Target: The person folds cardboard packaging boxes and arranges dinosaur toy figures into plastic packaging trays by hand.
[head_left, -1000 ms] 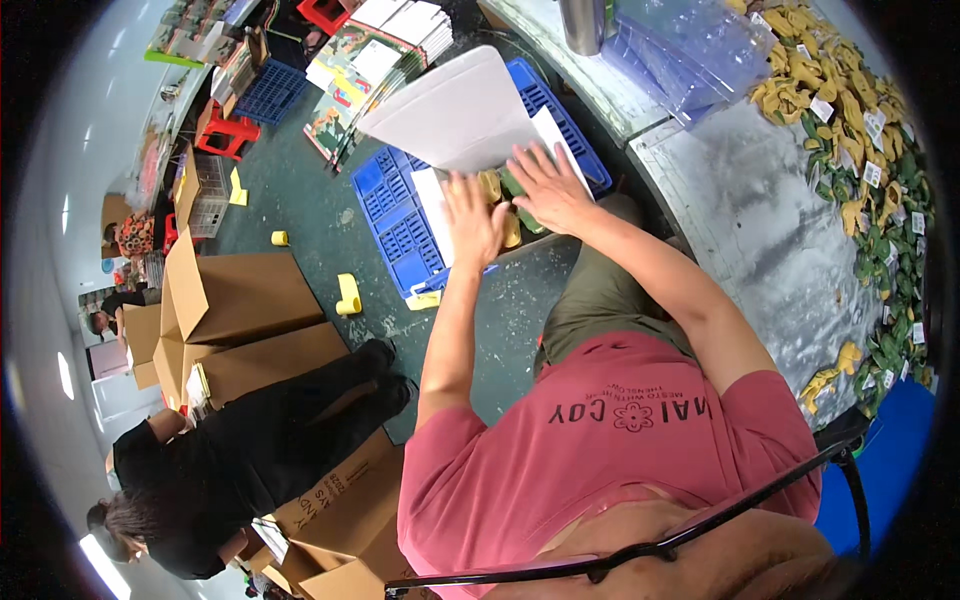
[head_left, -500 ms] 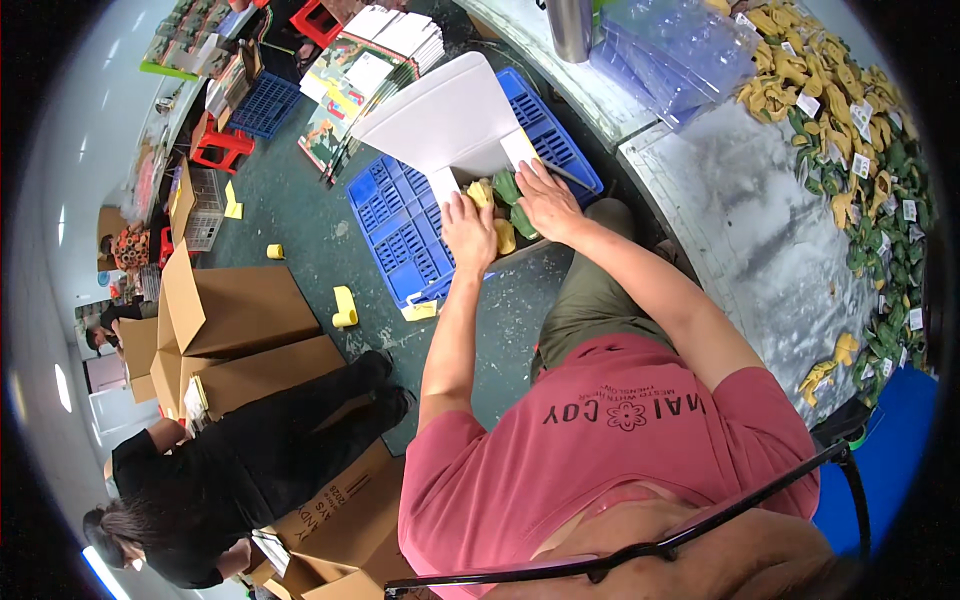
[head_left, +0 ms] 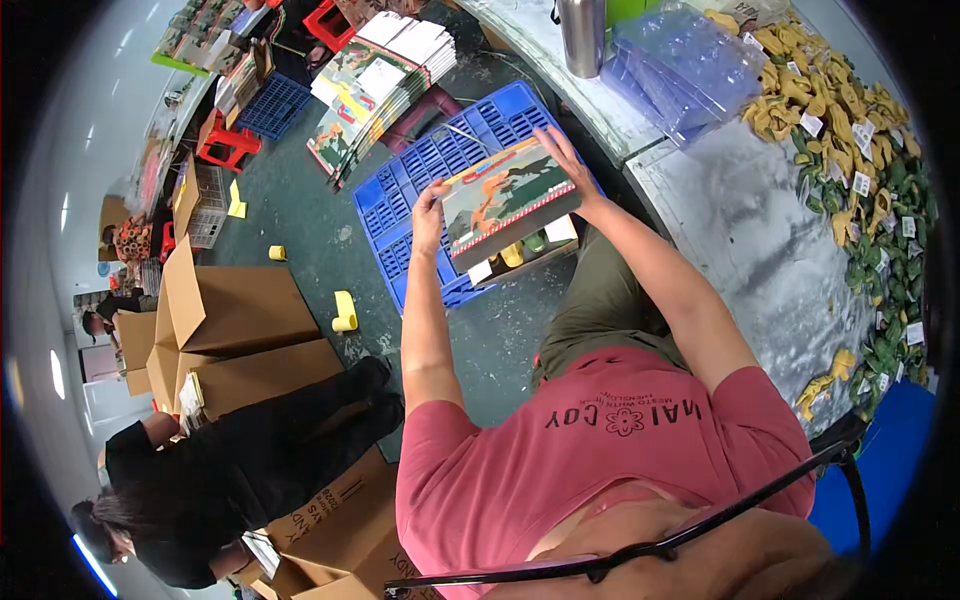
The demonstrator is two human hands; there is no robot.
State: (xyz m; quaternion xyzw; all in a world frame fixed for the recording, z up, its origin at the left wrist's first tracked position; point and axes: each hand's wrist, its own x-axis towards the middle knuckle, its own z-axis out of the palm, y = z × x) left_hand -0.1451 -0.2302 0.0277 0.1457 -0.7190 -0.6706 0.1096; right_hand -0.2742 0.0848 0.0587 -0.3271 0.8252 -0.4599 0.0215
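A cardboard box has its printed lid (head_left: 510, 195) folded partway down, its picture side facing up. Under the lid's front edge I see a yellow item (head_left: 512, 254), a green item (head_left: 535, 242) and a white side flap (head_left: 560, 229). The lid hides the rest of the contents. My left hand (head_left: 428, 218) is closed on the lid's left edge with bent fingers. Along the right edge, my right hand (head_left: 572, 172) rests with its fingers stretched out, touching the lid. The box stands on an upturned blue plastic crate (head_left: 385, 205).
At right, a worktable (head_left: 740, 215) bears heaped yellow and green tagged items (head_left: 870, 200), clear plastic bags (head_left: 680, 65) and a steel flask (head_left: 582, 38). Flat printed boxes (head_left: 375, 75) are stacked beyond the crate. At left, a person in black (head_left: 240, 470) bends beside large open cartons (head_left: 260, 310).
The lid, raised with its white inside showing before, is now swung down toward me over the contents. Both hands have moved from the side flaps to the lid's edges.
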